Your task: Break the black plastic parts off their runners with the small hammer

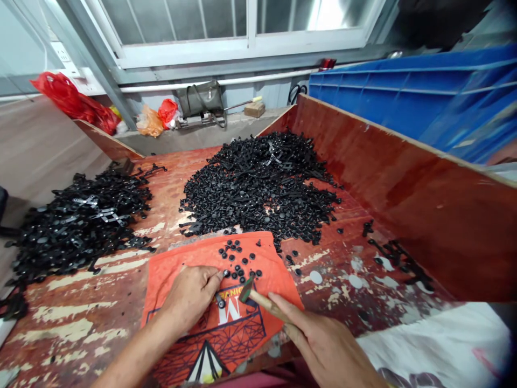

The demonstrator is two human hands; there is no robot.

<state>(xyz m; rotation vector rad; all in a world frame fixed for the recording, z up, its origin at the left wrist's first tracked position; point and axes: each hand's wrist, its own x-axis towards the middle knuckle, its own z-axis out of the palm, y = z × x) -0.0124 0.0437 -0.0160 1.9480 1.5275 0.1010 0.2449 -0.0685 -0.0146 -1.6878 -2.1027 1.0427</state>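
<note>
Head camera shows the right hand [323, 339] closed around the wooden handle of a small hammer [264, 302], whose head is over an orange printed cloth [169, 264] on the bench [172, 172]. The left hand [194, 291] is also over this cloth, thumb and forefinger nearly together; whether they grip the small round part [226, 274] at their tips, one cannot tell. Round black caps [244, 261] lie near.

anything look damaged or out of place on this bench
The tabletop looks worn: its red finish is broken by pale, ragged patches on both sides of the orange cloth. Silver parts stand out on the mostly black left pile. Some black parts lie apart, near the right board.
</note>
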